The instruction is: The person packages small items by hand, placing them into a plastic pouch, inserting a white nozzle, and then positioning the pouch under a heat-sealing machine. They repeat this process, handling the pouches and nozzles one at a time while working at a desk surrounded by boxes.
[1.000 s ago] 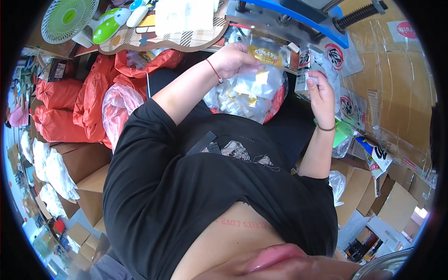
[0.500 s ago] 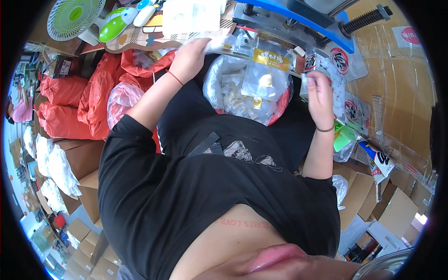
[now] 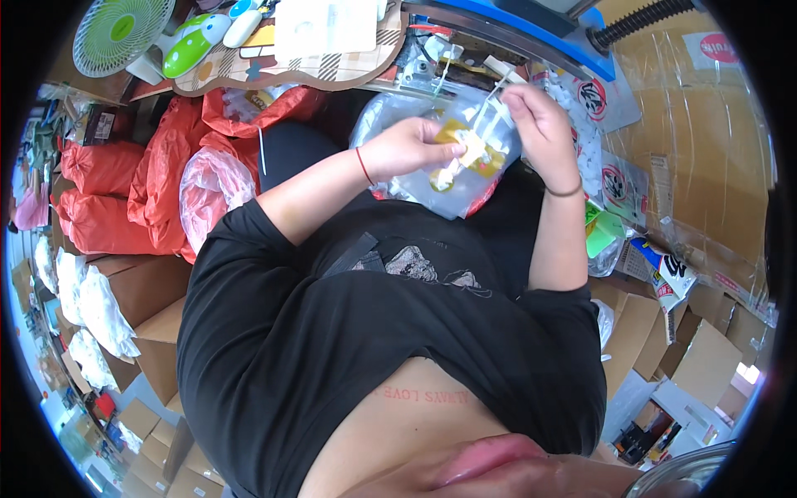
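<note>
A clear plastic bag (image 3: 481, 174) with a gold printed band hangs between my hands, above a lined container (image 3: 375, 120) of loose clear plastic pieces. My left hand (image 3: 408, 149) is closed on the bag's left side, thumb laid over the gold band. My right hand (image 3: 541, 124) is closed at the bag's upper right edge, its fingertips pinched together there. A thin white strip stands out by these fingertips; whether they hold it too, I cannot tell. Part of the container is hidden behind the bag and the left hand.
A blue-framed press (image 3: 564, 37) stands at the far right, beside a patterned tabletop (image 3: 274, 70) bearing a green fan (image 3: 124, 29) and papers. Red plastic sacks (image 3: 108, 224) are piled on the left. A large cardboard carton (image 3: 672, 124) rises on the right.
Both hands have come together over the container, the left moving right and nearer, the right moving left and up. The bag that lay over the container is now gripped between them.
</note>
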A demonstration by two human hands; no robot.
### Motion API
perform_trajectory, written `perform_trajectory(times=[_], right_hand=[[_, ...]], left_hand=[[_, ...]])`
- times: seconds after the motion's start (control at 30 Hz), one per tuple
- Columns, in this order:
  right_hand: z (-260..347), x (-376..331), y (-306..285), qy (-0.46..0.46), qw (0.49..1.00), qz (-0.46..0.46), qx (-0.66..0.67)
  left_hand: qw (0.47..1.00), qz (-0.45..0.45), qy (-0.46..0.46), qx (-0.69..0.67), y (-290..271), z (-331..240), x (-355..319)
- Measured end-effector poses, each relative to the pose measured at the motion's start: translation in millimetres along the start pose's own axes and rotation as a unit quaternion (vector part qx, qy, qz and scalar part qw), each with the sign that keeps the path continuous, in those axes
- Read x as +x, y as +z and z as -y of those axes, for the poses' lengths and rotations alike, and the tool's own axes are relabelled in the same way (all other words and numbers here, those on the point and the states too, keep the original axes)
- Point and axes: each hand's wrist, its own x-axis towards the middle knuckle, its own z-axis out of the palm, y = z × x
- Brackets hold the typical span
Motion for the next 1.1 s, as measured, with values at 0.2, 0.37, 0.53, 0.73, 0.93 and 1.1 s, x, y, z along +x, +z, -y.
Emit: perform_trajectory(times=[0.2, 0.37, 0.53, 0.73, 0.93, 1.1], right_hand=[[-13.7, -29.4, -48.1, 0.111, 0.982, 0.045, -0.145], [-93.7, -75.6, -81.3, 0.225, 0.875, 0.027, -0.428], [-93.0, -61.5, -64.5, 0.205, 0.867, 0.038, -0.453], [-96.6, -67.8, -71.8, 0.143, 0.933, -0.029, -0.329], [-75.8, -80.0, -86.4, 0.146, 0.945, -0.086, -0.279], [-47.6, -76.1, -90.7, 0.198, 0.961, -0.119, -0.153]], left_hand=[[0.968, 0.087, -0.116, -0.204, 23.8, -5.4, 5.9], [0.983, 0.034, -0.088, -0.155, -2.8, -22.1, 23.7], [0.971, -0.040, -0.059, -0.226, -26.4, -25.0, 46.3], [0.930, -0.352, 0.021, 0.103, -75.9, -66.2, 17.9], [0.520, -0.290, 0.246, 0.764, -115.8, -30.6, -37.0], [0.750, -0.346, 0.141, 0.546, -104.5, -11.4, -43.6]])
